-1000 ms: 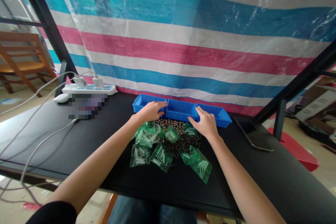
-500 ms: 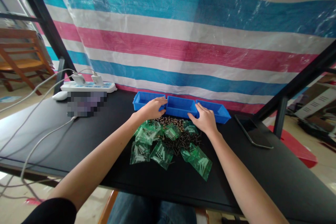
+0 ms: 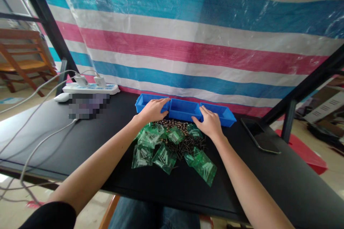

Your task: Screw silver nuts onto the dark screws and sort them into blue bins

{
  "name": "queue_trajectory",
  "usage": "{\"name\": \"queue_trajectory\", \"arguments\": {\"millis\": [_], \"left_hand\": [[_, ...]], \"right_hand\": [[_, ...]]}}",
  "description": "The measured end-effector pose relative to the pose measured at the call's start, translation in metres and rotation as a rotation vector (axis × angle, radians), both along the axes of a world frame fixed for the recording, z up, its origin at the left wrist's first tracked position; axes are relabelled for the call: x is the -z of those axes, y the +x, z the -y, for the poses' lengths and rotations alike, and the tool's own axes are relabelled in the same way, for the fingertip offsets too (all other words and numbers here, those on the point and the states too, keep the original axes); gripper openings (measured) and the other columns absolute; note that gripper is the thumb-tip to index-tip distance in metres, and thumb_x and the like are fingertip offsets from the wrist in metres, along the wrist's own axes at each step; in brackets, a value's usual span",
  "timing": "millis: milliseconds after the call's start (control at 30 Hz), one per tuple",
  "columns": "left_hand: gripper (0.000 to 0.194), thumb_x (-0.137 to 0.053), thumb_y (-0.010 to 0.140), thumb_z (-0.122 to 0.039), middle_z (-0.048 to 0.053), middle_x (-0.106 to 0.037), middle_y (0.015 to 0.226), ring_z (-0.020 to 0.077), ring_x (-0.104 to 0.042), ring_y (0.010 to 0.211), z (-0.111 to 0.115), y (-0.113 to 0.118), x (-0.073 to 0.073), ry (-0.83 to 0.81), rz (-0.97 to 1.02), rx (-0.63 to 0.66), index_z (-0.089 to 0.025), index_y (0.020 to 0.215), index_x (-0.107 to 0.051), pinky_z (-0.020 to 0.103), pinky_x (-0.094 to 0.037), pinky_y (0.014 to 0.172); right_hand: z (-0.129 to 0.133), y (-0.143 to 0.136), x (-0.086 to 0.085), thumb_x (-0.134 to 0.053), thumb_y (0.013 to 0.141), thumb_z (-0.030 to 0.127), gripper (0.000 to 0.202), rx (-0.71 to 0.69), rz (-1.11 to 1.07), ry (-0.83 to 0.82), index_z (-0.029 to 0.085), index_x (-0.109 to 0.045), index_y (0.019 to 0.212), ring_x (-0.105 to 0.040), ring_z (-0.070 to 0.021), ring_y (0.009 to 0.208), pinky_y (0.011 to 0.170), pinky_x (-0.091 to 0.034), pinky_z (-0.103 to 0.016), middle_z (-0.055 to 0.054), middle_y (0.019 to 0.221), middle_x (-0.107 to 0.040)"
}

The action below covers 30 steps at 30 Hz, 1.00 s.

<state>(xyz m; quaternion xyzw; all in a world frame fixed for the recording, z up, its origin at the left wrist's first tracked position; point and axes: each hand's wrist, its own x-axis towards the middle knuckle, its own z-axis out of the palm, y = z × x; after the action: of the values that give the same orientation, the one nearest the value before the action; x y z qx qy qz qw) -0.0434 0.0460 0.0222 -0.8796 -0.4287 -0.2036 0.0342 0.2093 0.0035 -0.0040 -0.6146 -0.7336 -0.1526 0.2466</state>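
Observation:
Three blue plastic bins stand in a row at the back of the table: a left bin (image 3: 139, 105), a middle bin (image 3: 185, 110) and a right bin (image 3: 225, 116). My left hand (image 3: 153, 110) rests at the joint of the left and middle bins, fingers stretched and thumb apart. At the joint of the middle and right bins, my right hand (image 3: 210, 121) touches the rims with thumb and fingers spread. In front lie small brownish metal pieces (image 3: 178, 125), a heap of dark screws (image 3: 188, 144) and several green plastic bags (image 3: 164, 158) holding pale pin-like pieces.
A black table (image 3: 129, 189) carries everything. To the left are a white power strip (image 3: 107, 88) with plugs, a white mouse (image 3: 61, 97), a blurred-out object (image 3: 87, 105) and cables. A dark phone (image 3: 260, 136) lies at the right. Striped sheeting (image 3: 188, 50) hangs behind.
My left hand has shifted slightly left, and the left bin has moved a little with it. The right hand stays almost in place.

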Motion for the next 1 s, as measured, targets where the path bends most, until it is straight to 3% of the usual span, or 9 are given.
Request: {"name": "queue_trajectory", "arguments": {"millis": [233, 333, 533, 733, 867, 1000], "left_hand": [[0.047, -0.049, 0.079, -0.027, 0.007, -0.053, 0.128, 0.0226, -0.051, 0.117, -0.003, -0.002, 0.004, -0.02, -0.031, 0.04, -0.017, 0.125, -0.051, 0.037, -0.04, 0.101], [0.048, -0.049, 0.08, -0.027, 0.008, -0.053, 0.128, 0.0226, -0.051, 0.117, -0.003, -0.003, 0.004, -0.013, -0.029, 0.042, -0.017, 0.126, -0.05, 0.038, -0.04, 0.1], [0.048, -0.047, 0.08, -0.027, 0.006, -0.05, 0.131, 0.022, -0.048, 0.119, 0.0, 0.0, 0.003, -0.014, -0.05, 0.032, -0.019, 0.128, -0.048, 0.041, -0.038, 0.101], [0.051, -0.045, 0.075, -0.017, 0.006, -0.05, 0.132, 0.0221, -0.05, 0.117, 0.0, 0.005, 0.006, -0.01, -0.051, -0.033, -0.02, 0.125, -0.052, 0.04, -0.04, 0.099], [0.053, -0.045, 0.074, -0.017, 0.004, -0.049, 0.133, 0.022, -0.049, 0.118, 0.002, 0.006, 0.008, -0.026, -0.039, -0.071, -0.022, 0.126, -0.051, 0.043, -0.035, 0.104], [0.055, -0.045, 0.073, -0.018, 0.006, -0.048, 0.133, 0.0226, -0.051, 0.116, 0.006, 0.007, 0.006, -0.029, -0.037, -0.084, -0.019, 0.129, -0.048, 0.041, -0.039, 0.101]], "right_hand": [[-0.002, 0.003, 0.004, -0.054, 0.078, 0.04, 0.055, -0.031, -0.057, 0.037, 0.005, -0.052, 0.121, -0.053, -0.0299, 0.113, 0.091, -0.042, -0.042, -0.021, 0.124, -0.054], [-0.002, 0.004, 0.004, -0.057, 0.076, 0.039, 0.062, -0.044, -0.091, 0.044, 0.003, -0.046, 0.126, -0.056, -0.0306, 0.108, 0.089, -0.043, -0.042, -0.021, 0.119, -0.057], [-0.002, 0.005, 0.004, -0.057, 0.076, 0.039, 0.049, -0.05, -0.075, 0.028, 0.008, -0.057, 0.114, -0.053, -0.0305, 0.113, 0.091, -0.041, -0.043, -0.021, 0.125, -0.053], [-0.001, 0.0, 0.008, -0.057, 0.076, 0.039, 0.05, -0.015, -0.07, 0.047, 0.009, -0.056, 0.116, -0.053, -0.0306, 0.113, 0.091, -0.039, -0.043, -0.02, 0.125, -0.054], [0.0, -0.005, 0.009, -0.057, 0.076, 0.04, 0.051, 0.016, -0.061, 0.032, 0.008, -0.056, 0.116, -0.053, -0.031, 0.112, 0.091, -0.037, -0.044, -0.021, 0.125, -0.053], [0.002, -0.007, 0.008, -0.057, 0.076, 0.041, 0.052, 0.04, -0.068, 0.025, 0.008, -0.057, 0.116, -0.052, -0.0306, 0.113, 0.092, -0.036, -0.043, -0.02, 0.126, -0.052]]}}
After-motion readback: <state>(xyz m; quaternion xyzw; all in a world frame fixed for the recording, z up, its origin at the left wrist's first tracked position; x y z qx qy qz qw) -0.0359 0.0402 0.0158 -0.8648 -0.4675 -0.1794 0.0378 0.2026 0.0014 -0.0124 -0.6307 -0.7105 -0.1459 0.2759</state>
